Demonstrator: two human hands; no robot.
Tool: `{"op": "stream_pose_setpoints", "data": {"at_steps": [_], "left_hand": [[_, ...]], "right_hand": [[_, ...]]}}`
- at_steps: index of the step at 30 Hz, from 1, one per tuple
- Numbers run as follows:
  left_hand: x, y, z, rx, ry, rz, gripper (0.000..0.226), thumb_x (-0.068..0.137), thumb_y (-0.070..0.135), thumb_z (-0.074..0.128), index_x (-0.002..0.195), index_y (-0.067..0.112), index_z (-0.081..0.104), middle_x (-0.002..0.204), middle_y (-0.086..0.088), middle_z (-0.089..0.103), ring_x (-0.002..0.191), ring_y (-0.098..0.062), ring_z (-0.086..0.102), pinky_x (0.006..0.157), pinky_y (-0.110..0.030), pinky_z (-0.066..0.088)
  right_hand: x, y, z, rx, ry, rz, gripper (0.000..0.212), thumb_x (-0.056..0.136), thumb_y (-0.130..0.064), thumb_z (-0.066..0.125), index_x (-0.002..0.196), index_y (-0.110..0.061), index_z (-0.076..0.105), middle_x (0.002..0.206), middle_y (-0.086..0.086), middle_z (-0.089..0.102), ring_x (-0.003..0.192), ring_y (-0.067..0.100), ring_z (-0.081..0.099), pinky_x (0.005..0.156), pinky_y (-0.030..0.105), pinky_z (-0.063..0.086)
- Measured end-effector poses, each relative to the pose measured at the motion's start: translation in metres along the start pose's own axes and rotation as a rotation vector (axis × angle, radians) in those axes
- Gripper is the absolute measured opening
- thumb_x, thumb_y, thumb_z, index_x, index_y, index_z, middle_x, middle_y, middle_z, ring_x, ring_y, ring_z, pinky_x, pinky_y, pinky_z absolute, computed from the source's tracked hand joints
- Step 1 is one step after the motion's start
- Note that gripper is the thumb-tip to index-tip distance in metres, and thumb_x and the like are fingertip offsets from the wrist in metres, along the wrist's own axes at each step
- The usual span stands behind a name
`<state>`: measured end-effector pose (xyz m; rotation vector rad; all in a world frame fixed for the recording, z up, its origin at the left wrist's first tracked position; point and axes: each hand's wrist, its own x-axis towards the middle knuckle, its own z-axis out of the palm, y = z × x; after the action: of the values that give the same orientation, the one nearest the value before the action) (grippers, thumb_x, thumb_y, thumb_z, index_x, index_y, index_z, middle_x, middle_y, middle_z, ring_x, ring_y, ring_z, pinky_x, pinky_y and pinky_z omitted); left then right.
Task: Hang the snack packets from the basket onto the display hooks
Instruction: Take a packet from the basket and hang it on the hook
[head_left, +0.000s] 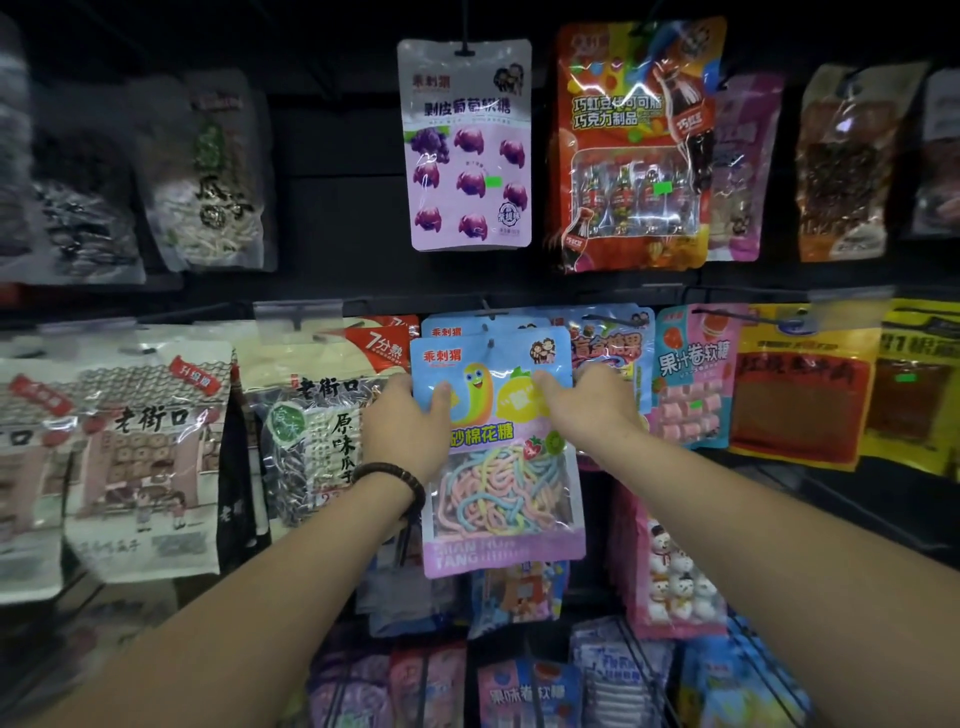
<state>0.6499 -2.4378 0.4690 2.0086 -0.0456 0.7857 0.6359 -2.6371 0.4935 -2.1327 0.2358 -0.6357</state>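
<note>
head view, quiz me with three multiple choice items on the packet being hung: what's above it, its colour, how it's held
1. What hangs straight above the held packet? A a yellow packet B a lilac grape sweets packet C a seed packet
2. The held packet's top is: A red B black C blue
3. The packet is held by: A both hands B one hand only C no hand
1 B, the grape sweets packet hangs right above it; 2 C, its upper part is blue; 3 A, the left hand and right hand grip its upper sides.
</note>
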Motion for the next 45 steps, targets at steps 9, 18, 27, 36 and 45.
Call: {"op": "stream_pose_setpoints", "data": {"at_steps": [9, 18, 27, 36, 45], "left_hand": [[-0.054, -0.019, -0.009, 0.172, 0.143, 0.315, 0.053, 0.092, 0.025, 0.075, 0.133, 0.015, 0.043, 0.129, -0.008, 0.048, 0.115, -0.027, 0.050, 0.098, -0.040, 0.047], [-0.234, -0.124, 0.005, 0.282, -0.481, 0.565, 0.014, 0.096, 0.028, 0.061, 0.106, 0.019, 0.059, 0.105, 0.001, 0.058, 0.094, -0.025, 0.057, 0.079, -0.043, 0.051], [-0.383, -0.262, 0.021, 0.489, -1.122, 0.028, 0.033, 0.096, 0.049, 0.056, 0.121, 0.029, 0.066, 0.123, 0.001, 0.066, 0.114, -0.027, 0.064, 0.097, -0.044, 0.055], [-0.426, -0.329, 0.033, 0.366, -1.214, -0.350, 0.015, 0.099, 0.024, 0.071, 0.114, 0.021, 0.072, 0.121, -0.002, 0.076, 0.115, -0.024, 0.070, 0.102, -0.039, 0.055], [-0.424, -0.346, 0.067, 0.293, -1.303, -0.333, 0.013, 0.102, 0.025, 0.069, 0.109, 0.036, 0.069, 0.108, 0.014, 0.069, 0.094, -0.010, 0.067, 0.084, -0.027, 0.054]], "right_hand": [[-0.044, 0.040, -0.010, -0.072, 0.068, -0.172, 0.052, 0.096, -0.052, 0.072, 0.125, -0.014, 0.050, 0.118, 0.004, 0.054, 0.103, 0.026, 0.058, 0.078, 0.039, 0.047], [-0.180, 0.187, 0.029, -0.147, -0.195, -0.139, 0.013, 0.099, -0.029, 0.069, 0.093, -0.027, 0.057, 0.074, -0.008, 0.065, 0.069, 0.011, 0.063, 0.059, 0.033, 0.047], [-0.353, 0.352, 0.103, -0.145, -0.664, 0.399, 0.017, 0.096, -0.021, 0.073, 0.080, -0.024, 0.068, 0.079, -0.010, 0.069, 0.077, 0.012, 0.066, 0.072, 0.026, 0.049], [-0.438, 0.472, 0.152, -0.278, -0.806, 0.914, 0.013, 0.089, -0.018, 0.073, 0.086, -0.006, 0.077, 0.085, 0.015, 0.076, 0.083, 0.032, 0.074, 0.065, 0.032, 0.055], [-0.485, 0.646, 0.221, 0.101, -0.754, 1.318, 0.098, 0.074, -0.017, 0.076, 0.161, -0.021, 0.033, 0.162, 0.013, 0.045, 0.143, 0.034, 0.052, 0.116, 0.052, 0.049]]}}
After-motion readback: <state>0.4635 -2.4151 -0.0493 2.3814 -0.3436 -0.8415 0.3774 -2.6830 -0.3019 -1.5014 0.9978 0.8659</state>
